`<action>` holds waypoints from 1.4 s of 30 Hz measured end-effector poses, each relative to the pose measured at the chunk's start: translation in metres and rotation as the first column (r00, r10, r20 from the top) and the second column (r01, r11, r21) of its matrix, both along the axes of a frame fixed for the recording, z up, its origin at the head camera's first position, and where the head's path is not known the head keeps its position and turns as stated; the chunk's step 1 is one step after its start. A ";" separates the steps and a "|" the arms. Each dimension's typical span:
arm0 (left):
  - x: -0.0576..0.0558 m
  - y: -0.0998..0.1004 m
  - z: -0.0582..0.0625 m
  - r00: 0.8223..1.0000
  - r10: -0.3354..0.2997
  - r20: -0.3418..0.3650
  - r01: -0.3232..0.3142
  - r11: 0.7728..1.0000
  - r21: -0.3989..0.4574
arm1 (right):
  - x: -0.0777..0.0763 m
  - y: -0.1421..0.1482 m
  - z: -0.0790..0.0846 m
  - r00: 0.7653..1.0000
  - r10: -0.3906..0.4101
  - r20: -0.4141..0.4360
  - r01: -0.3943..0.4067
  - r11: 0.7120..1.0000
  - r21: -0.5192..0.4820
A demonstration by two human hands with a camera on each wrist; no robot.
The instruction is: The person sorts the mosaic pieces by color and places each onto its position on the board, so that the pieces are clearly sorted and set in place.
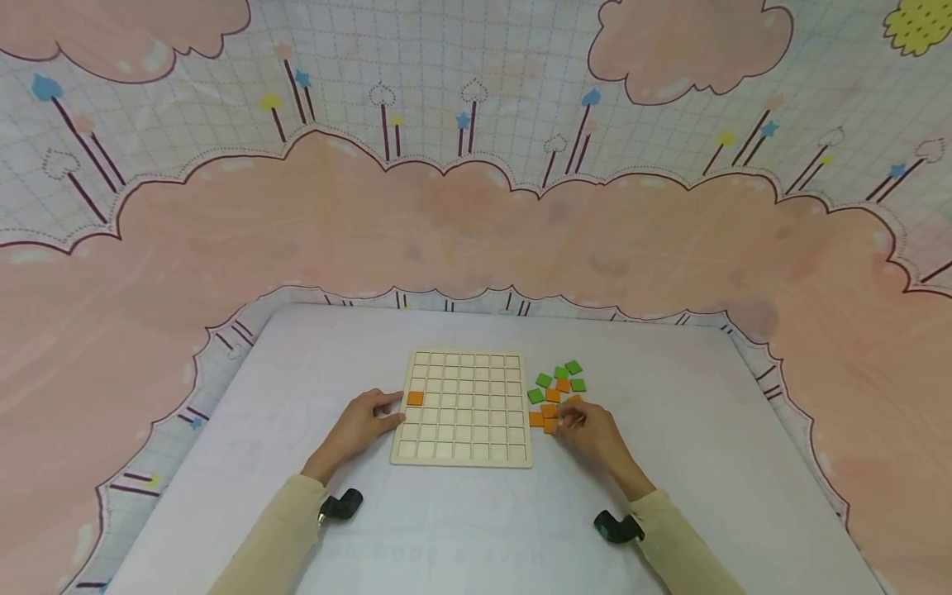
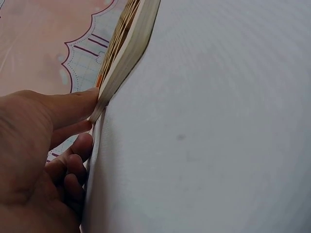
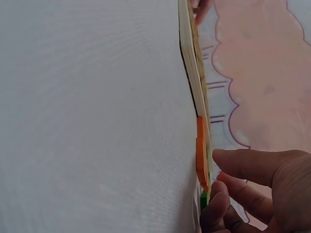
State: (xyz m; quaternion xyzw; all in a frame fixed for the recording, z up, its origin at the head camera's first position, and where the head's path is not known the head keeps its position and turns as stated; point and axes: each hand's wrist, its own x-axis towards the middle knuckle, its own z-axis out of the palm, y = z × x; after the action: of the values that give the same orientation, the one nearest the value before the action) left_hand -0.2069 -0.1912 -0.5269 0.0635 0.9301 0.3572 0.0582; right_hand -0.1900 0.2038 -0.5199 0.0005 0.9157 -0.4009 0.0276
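Note:
A square pale wooden board [image 1: 464,464] with a grid of shallow cells lies on the table. One orange tile [image 1: 415,398] sits in a cell by its left side. My left hand [image 1: 363,423] touches the board's left edge with thumb and index fingertips, spaced apart along it; the left wrist view shows the thumb [image 2: 73,107] against that edge. Beside the board's right edge lie loose orange tiles [image 1: 536,419] and green tiles [image 1: 544,380]. Over the nearer orange ones is my right hand [image 1: 592,430], thumb and fingertips apart, no tile visible between them.
The white-covered table [image 1: 692,413] extends around the board and tiles. A patterned cloth [image 1: 476,231] with clouds hangs behind it. Black wrist cameras [image 1: 343,504] are worn at both sleeves, close over the tabletop.

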 end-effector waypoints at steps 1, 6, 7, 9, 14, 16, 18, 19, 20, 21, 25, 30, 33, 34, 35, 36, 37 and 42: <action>0.000 0.000 0.000 1.000 0.000 0.000 0.000 1.000 0.000 | 0.000 0.000 0.000 1.000 -0.002 0.004 0.002 1.000 0.000; 0.000 0.000 0.001 1.000 -0.005 -0.005 0.005 1.000 -0.006 | -0.002 0.000 -0.001 1.000 -0.008 0.023 0.007 1.000 0.014; 0.000 0.000 0.001 1.000 -0.004 -0.005 0.004 1.000 -0.007 | -0.003 0.000 -0.001 1.000 -0.009 0.025 0.008 1.000 0.018; -0.001 0.000 0.001 1.000 0.000 -0.003 0.000 1.000 -0.008 | -0.003 0.000 0.000 1.000 -0.007 0.026 0.006 1.000 0.028; -0.001 0.000 0.002 1.000 0.010 0.001 -0.010 1.000 -0.011 | -0.003 0.000 0.001 1.000 0.004 0.026 -0.005 0.999 0.037; -0.001 0.000 0.003 1.000 0.009 -0.002 -0.009 1.000 -0.013 | -0.003 -0.001 0.002 1.000 0.007 0.031 -0.008 0.999 0.038; 0.000 0.000 0.002 1.000 0.007 -0.004 -0.007 1.000 -0.014 | -0.003 -0.001 0.002 0.999 0.007 0.037 -0.008 0.999 0.044; 0.000 -0.001 0.003 1.000 0.004 -0.006 -0.004 1.000 -0.012 | -0.003 -0.001 0.001 0.999 0.006 0.040 -0.008 0.999 0.048; 0.000 -0.001 0.002 1.000 0.005 -0.007 -0.005 1.000 -0.011 | -0.003 -0.001 0.001 0.999 0.005 0.042 -0.007 0.999 0.052; 0.000 -0.001 0.002 1.000 0.004 -0.008 -0.004 1.000 -0.011 | -0.004 -0.001 0.001 0.999 0.004 0.043 -0.007 0.998 0.057; 0.001 -0.001 0.002 1.000 0.002 -0.011 -0.002 1.000 -0.010 | -0.003 -0.002 0.001 0.999 0.001 0.046 -0.004 0.998 0.065; 0.002 -0.001 0.000 1.000 -0.007 -0.016 0.007 1.000 -0.002 | 0.001 -0.002 0.002 0.999 -0.001 0.032 -0.001 0.998 0.056; 0.002 -0.001 0.000 1.000 -0.008 -0.016 0.008 1.000 0.008 | 0.002 -0.002 0.002 1.000 -0.002 0.016 0.001 0.998 0.058; 0.002 -0.001 0.001 1.000 -0.009 -0.017 0.009 1.000 0.009 | 0.002 -0.002 0.002 1.000 -0.003 0.013 0.002 0.998 0.061; 0.002 -0.001 0.001 1.000 -0.007 -0.015 0.007 1.000 0.009 | 0.002 -0.002 0.001 1.000 -0.003 0.011 0.002 0.998 0.066; 0.002 -0.001 0.001 1.000 -0.008 -0.017 0.008 1.000 0.009 | 0.002 -0.002 0.001 1.000 -0.004 0.009 0.003 0.998 0.065; 0.002 -0.001 0.002 1.000 -0.005 -0.014 0.005 1.000 0.011 | 0.002 -0.002 0.000 1.000 -0.004 0.010 0.003 0.998 0.064; 0.002 -0.001 0.001 1.000 0.001 -0.016 -0.001 1.000 0.011 | 0.001 -0.002 0.001 1.000 0.002 0.014 -0.003 0.999 0.045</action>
State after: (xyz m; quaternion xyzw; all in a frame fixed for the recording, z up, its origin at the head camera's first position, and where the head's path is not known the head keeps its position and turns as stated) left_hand -0.2046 -0.1917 -0.5258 0.0664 0.9286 0.3617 0.0504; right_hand -0.1886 0.2023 -0.5194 0.0026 0.9243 -0.3802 0.0343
